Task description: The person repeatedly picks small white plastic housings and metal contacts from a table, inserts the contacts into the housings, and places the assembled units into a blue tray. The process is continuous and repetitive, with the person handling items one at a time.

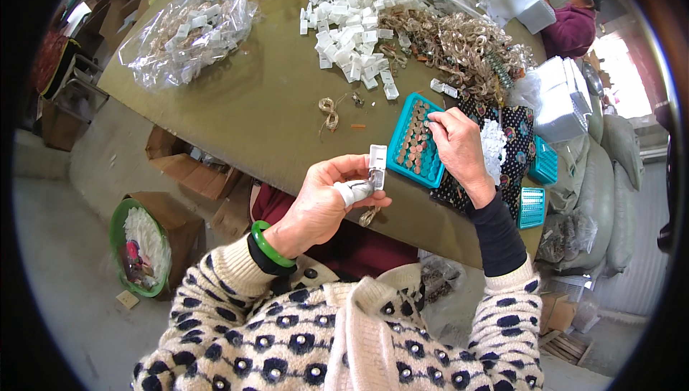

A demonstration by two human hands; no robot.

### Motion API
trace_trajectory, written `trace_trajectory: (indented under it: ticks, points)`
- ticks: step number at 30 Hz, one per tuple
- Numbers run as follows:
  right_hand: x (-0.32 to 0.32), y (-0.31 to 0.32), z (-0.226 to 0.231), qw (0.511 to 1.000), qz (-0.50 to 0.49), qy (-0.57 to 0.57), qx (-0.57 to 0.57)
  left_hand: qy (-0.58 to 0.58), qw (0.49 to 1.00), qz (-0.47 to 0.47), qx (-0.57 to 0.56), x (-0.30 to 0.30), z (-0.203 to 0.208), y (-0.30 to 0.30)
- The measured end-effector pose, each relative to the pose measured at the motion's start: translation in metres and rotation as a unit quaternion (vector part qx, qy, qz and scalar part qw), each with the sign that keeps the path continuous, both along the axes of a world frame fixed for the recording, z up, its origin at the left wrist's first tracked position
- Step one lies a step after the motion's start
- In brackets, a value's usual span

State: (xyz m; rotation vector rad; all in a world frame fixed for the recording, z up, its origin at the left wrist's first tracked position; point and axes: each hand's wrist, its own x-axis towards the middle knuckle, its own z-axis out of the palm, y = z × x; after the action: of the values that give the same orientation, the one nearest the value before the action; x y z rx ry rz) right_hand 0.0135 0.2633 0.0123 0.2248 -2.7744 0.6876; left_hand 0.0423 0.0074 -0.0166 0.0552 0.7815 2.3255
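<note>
My left hand [316, 201], with a wrapped finger and a green bangle at the wrist, grips a small white plastic case [377, 158] upright near the table edge. A bundle of tan cord [369, 216] dangles below these fingers. My right hand [459, 143] reaches over a teal tray [400, 127] filled with rows of small round copper-coloured and silvery pieces [415, 140]. Its thumb and forefinger are pinched together at the tray's right side; what lies between them is too small to tell. Patterned dark cloth [518, 129] lies under and beside the tray.
White plastic cases [352, 32] are heaped at the far middle, beside tangled tan cords [466, 43]. A clear bag [190, 39] of cases lies far left. Small white parts [492, 148] and more teal trays [532, 208] are at the right. Another person [570, 25] works far right.
</note>
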Motion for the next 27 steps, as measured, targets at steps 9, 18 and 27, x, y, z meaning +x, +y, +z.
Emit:
trace_trajectory:
  ticks: [9, 18, 27]
  points:
    - [-0.013, 0.008, 0.002, 0.998, 0.032, -0.058, 0.005, 0.054, 0.993, 0.039, -0.096, -0.006, 0.017, -0.005]
    - [0.038, -0.053, 0.026, 0.991, 0.050, 0.048, -0.117, 0.072, 0.981, 0.068, -0.167, -0.007, 0.016, -0.002]
    - [0.058, -0.091, 0.012, 0.979, 0.130, 0.153, 0.017, 0.046, 0.987, 0.072, -0.135, 0.000, 0.009, 0.003]
